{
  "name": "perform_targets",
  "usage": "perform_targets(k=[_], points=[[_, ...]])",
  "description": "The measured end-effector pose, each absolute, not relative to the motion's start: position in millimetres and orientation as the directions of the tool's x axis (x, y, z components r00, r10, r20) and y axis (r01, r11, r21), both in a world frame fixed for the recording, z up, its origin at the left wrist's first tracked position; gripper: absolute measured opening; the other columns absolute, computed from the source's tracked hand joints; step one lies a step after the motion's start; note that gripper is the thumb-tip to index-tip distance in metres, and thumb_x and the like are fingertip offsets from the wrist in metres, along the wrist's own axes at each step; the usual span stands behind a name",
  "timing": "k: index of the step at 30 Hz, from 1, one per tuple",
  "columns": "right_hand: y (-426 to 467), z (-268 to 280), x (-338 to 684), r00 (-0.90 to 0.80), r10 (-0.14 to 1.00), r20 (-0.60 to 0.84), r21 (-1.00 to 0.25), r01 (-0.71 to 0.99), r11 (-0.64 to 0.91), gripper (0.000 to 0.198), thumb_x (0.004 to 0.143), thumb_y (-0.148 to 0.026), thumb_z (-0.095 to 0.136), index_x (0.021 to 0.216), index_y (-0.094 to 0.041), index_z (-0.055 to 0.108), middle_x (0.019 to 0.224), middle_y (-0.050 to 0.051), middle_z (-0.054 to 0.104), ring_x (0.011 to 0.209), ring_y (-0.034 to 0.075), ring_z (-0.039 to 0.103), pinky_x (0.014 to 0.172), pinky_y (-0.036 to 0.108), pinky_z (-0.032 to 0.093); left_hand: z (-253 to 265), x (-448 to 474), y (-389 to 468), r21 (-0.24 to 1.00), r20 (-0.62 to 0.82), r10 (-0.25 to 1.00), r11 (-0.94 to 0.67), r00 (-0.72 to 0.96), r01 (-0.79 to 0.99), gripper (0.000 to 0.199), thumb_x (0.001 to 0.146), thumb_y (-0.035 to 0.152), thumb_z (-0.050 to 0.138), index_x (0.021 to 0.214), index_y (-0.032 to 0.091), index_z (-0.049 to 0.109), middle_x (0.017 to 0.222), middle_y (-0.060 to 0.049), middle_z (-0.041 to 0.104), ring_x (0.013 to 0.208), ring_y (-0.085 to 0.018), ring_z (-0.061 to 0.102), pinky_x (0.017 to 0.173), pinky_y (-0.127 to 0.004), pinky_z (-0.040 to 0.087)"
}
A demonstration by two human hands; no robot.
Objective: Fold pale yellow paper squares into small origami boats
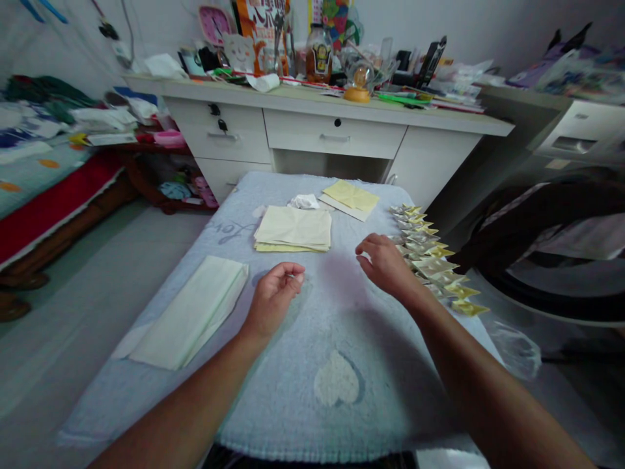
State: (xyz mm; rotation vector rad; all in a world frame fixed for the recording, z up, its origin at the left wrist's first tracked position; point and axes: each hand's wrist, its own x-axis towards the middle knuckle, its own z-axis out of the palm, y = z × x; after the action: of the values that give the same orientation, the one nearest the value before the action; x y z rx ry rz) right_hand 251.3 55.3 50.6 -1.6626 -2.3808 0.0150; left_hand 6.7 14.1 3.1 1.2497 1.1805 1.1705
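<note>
My left hand [278,292] hovers over the blue cloth, thumb and fingertips drawn together with nothing visible in them. Just beyond it is a stack of cream and yellow paper sheets [293,227]. To its left lies a folded pale green-white paper bundle [190,316]. My right hand [383,262] is held above the cloth, fingers bent and thumb apart, holding nothing. Close beside it, on the right, stand rows of folded paper pieces [434,266] with pointed yellow and silvery ends; my hand partly hides some.
The blue cloth [336,312] covers a table. Farther back on it are a crumpled white tissue [305,201] and yellow and white sheets [352,195]. Beyond stands a cluttered white desk [312,130]. A washing machine [576,140] is at right, a bed [49,189] at left.
</note>
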Motion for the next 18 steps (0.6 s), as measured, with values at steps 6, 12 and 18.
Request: perform_targets(k=[6, 12, 18], points=[[76.4, 27.0, 202.9, -0.329, 0.91, 0.253, -0.189, 0.906, 0.38, 0.032, 0.091, -0.025, 0.054, 0.12, -0.015, 0.062, 0.128, 0.014, 0.058, 0.113, 0.028, 0.048, 0.095, 0.039, 0.038, 2.8, 2.8, 23.4, 0.996, -0.02, 0.999, 0.015, -0.05, -0.091, 0.017, 0.08, 0.031, 0.063, 0.089, 0.017, 0.064, 0.067, 0.002, 0.057, 0.059, -0.01, 0.047, 0.058, -0.023, 0.036], [102.9, 7.8, 188.1, -0.286, 0.928, 0.24, -0.182, 0.925, 0.332, 0.047, 0.089, -0.023, 0.052, 0.136, -0.017, 0.051, 0.147, 0.011, 0.046, 0.129, 0.032, 0.037, 0.101, 0.045, 0.033, -1.3, 0.1, 28.2, 0.992, -0.042, 0.997, 0.033, -0.065, -0.124, 0.016, 0.08, 0.03, 0.064, 0.088, 0.017, 0.063, 0.068, 0.002, 0.058, 0.058, -0.008, 0.045, 0.056, -0.022, 0.034], [111.0, 0.5, 183.6, -0.329, 0.919, 0.218, -0.114, 0.927, 0.359, 0.03, 0.094, -0.026, 0.047, 0.117, -0.021, 0.065, 0.145, 0.007, 0.05, 0.133, 0.035, 0.032, 0.101, 0.05, 0.027, -0.6, 0.8, 27.9, 0.988, -0.059, 0.997, 0.051, -0.049, -0.143, 0.016, 0.08, 0.03, 0.063, 0.088, 0.017, 0.064, 0.069, 0.002, 0.059, 0.057, -0.008, 0.045, 0.056, -0.022, 0.033]])
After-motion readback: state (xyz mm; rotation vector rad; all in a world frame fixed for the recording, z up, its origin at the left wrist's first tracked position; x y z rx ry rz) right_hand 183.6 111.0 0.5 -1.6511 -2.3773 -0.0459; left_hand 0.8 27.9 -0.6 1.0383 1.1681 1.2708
